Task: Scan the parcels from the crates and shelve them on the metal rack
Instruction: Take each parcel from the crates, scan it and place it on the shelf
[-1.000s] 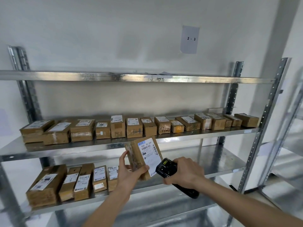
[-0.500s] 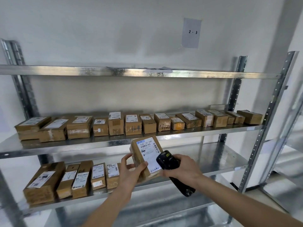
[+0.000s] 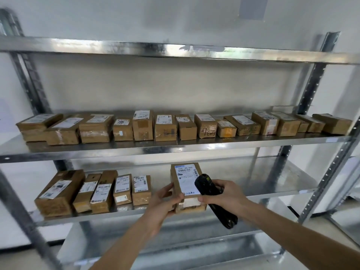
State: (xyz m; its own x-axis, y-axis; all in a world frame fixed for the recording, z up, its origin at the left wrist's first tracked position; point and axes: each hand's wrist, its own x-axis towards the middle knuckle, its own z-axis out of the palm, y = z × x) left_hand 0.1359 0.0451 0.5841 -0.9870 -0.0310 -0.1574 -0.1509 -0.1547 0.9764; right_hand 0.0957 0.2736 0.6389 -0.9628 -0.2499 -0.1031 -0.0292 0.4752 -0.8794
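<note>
Cardboard parcel [image 3: 188, 189] stands long axis upright over the lower shelf [image 3: 272, 178], pinched by left hand [image 3: 165, 199]; right hand [image 3: 224, 193] grips scanner [image 3: 212, 197], thumb touching it; free space lies just right of the row

On the metal rack [image 3: 175, 151], four shelf levels show: the middle shelf [image 3: 136, 148] carries about fifteen brown cardboard parcels [image 3: 165, 128] in one row, though the ones at the far right overlap and the count there is unsure, and the lower shelf [image 3: 272, 178] carries five parcels [image 3: 122, 189] at its left. One more parcel [image 3: 186, 184] is in the left hand [image 3: 165, 199], and one black handheld scanner [image 3: 214, 199] is in the right hand [image 3: 226, 195], making two hands. One blurred paper sheet [image 3: 252, 7] is on the wall.
</note>
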